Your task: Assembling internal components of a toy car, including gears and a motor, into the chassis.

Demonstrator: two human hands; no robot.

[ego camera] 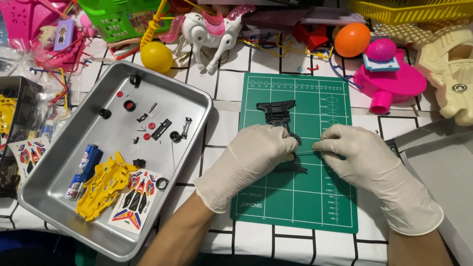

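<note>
Pinched in the right hand (367,162) grip is a thin rod (306,152); the black chassis (283,125) is clamped by the left hand (256,157), best kept flat on the green mat (315,207).

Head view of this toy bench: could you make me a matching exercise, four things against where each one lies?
Things:
1. yellow car body
2. black chassis
3. orange egg
4. toy horse

Places:
A. on the green mat, under the gloved hands
B. in the metal tray, beside the batteries
C. beyond the tray, by the yellow ball
D. beyond the mat, by the pink toy

Pairs: 1-B, 2-A, 3-D, 4-C
</note>
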